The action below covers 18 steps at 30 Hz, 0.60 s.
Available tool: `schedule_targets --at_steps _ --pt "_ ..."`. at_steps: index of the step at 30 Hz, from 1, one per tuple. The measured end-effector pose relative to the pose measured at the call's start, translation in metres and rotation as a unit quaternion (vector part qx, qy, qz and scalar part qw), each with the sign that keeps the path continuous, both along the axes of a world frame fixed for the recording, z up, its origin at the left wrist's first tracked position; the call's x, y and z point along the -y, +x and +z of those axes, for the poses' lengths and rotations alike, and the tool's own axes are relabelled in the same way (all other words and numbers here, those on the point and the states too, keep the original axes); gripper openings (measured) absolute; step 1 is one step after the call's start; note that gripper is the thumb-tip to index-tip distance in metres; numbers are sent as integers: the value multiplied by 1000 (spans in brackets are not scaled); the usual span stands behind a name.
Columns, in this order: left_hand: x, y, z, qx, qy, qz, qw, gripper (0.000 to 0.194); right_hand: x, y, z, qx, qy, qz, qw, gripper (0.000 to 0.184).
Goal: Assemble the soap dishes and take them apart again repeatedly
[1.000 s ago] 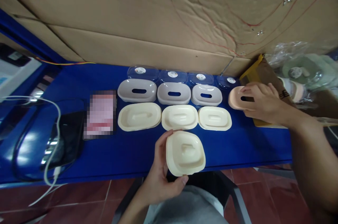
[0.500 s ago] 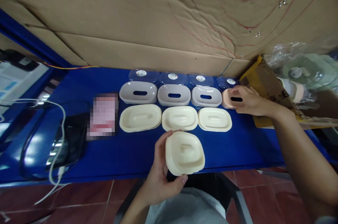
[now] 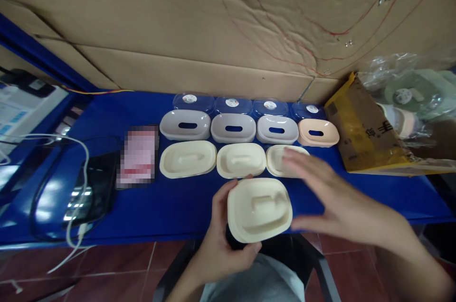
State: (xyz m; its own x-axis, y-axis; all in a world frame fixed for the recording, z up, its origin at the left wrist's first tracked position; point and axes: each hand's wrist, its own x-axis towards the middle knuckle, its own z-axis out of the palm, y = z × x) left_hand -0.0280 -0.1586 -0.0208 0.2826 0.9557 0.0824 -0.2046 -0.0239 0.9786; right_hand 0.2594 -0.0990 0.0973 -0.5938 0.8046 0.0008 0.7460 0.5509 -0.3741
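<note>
My left hand (image 3: 231,240) is closed around the side of a cream oval plastic dish (image 3: 258,231) with a raised bump in its middle, held over the table's front edge. My right hand (image 3: 331,202), slightly blurred, has its fingers apart and holds nothing, just right of that dish. Its fingertips partly cover one cream dish (image 3: 281,166) on the table. Left of this lie two more cream dishes (image 3: 188,169). Behind them runs a row of slotted trays: three pale grey ones (image 3: 233,121) and a peach one (image 3: 318,138).
Clear lids (image 3: 233,105) with round stickers line the back of the blue table (image 3: 164,216). An open cardboard box (image 3: 366,131) with plastic-wrapped parts stands at right. To the left are a pixelated pink item (image 3: 138,155), a black device (image 3: 92,188) and a white cable (image 3: 85,164).
My right hand has let go of the peach tray and come forward and down toward the held dish, opening out. My left hand has shifted the cream dish slightly right, turning it.
</note>
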Motion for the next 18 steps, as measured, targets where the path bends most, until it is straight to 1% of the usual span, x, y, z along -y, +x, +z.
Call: schedule_targets --at_steps 1,2,4,5,7,9,10,12,14,16,18 --pt "2 4 0 -9 9 -2 1000 102 10 -13 -2 -7 -27 35 999 119" --pt "4 8 0 -16 18 -4 1000 103 18 -22 -5 -13 -48 60 997 127" --pt "7 15 0 -24 27 -15 999 104 27 -27 -8 -21 -72 75 994 130" --pt "8 18 0 -25 28 -26 999 105 30 -24 -8 -21 -77 69 994 128" --pt "9 21 1 -23 27 -58 998 106 31 -5 -6 -4 -74 40 996 123" --pt "8 19 3 -35 35 -80 996 104 27 21 -2 28 -36 -11 999 115" --pt "7 17 4 -49 41 -77 995 99 22 35 -1 46 -11 -39 998 110" --pt "4 9 6 -87 47 -34 995 82 7 59 -2 77 38 -84 993 104" --pt "-2 1 7 -119 45 32 991 62 -9 76 -5 108 57 -100 988 104" --pt "-8 -7 7 -153 59 91 982 52 -23 86 -10 144 60 -98 983 102" --pt "-14 -14 6 -218 114 143 959 47 -33 92 -15 184 74 -92 976 97"
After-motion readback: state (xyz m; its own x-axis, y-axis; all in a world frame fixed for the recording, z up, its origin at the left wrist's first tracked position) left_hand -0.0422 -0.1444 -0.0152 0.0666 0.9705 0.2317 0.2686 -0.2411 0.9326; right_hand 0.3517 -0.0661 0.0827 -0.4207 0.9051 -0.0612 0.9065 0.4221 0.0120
